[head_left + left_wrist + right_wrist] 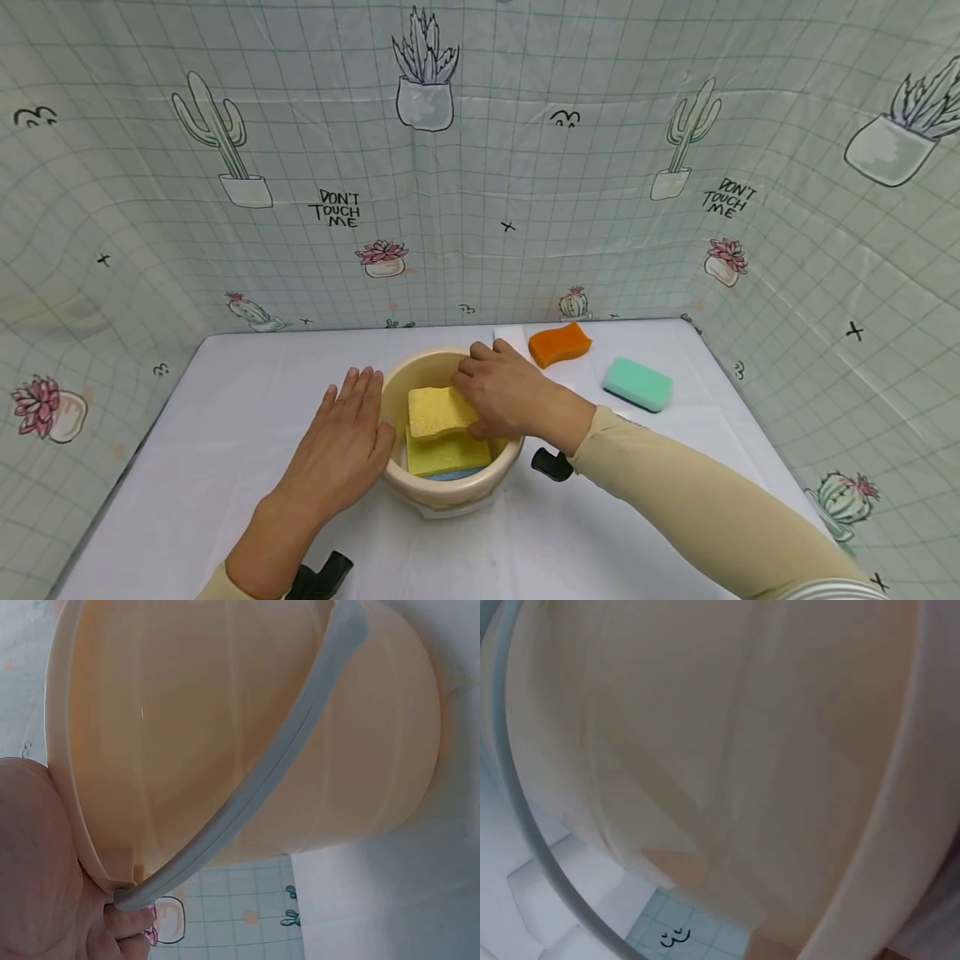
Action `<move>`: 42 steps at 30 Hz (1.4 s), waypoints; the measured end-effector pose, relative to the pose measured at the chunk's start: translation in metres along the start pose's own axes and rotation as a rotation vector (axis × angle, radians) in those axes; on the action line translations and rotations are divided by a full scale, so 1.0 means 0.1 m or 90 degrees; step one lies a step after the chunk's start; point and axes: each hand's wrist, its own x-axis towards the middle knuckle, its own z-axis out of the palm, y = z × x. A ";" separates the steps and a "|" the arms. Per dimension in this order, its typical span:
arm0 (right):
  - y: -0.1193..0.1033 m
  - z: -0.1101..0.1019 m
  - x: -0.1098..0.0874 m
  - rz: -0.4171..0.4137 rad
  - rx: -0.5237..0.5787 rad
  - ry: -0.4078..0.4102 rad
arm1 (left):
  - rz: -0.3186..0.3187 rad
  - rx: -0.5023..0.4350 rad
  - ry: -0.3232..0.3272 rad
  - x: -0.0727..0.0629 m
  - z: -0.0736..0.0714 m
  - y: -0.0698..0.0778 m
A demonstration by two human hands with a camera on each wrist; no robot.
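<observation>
A cream bucket (450, 492) with a grey handle (247, 787) stands on the table. My left hand (341, 442) rests against its left rim with the fingers straight and together. My right hand (498, 392) reaches over the right rim and pinches the right end of a yellow sponge (438, 411) between thumb and fingers. Beneath that sponge lies a yellow-green sponge (450, 455), with a strip of something blue (453, 475) under it at the bottom. In the right wrist view the bucket wall (727, 750) hides the fingers and the sponge.
An orange sponge (559, 343) and a mint-green sponge (638, 384) with a dark underside lie on the white table (247, 417), right of the bucket. A grid-patterned curtain (465, 183) with cactus drawings surrounds the table at the back and sides.
</observation>
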 end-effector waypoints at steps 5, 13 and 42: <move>-0.02 0.00 0.02 -0.003 -0.029 0.003 | 0.001 -0.001 0.001 0.01 0.00 0.00; -0.05 0.03 0.01 0.009 -0.029 0.045 | 0.001 -0.004 0.001 0.00 0.01 0.00; 1.43 0.55 -1.11 0.296 0.022 0.179 | 0.008 -0.020 0.012 0.00 0.00 -0.02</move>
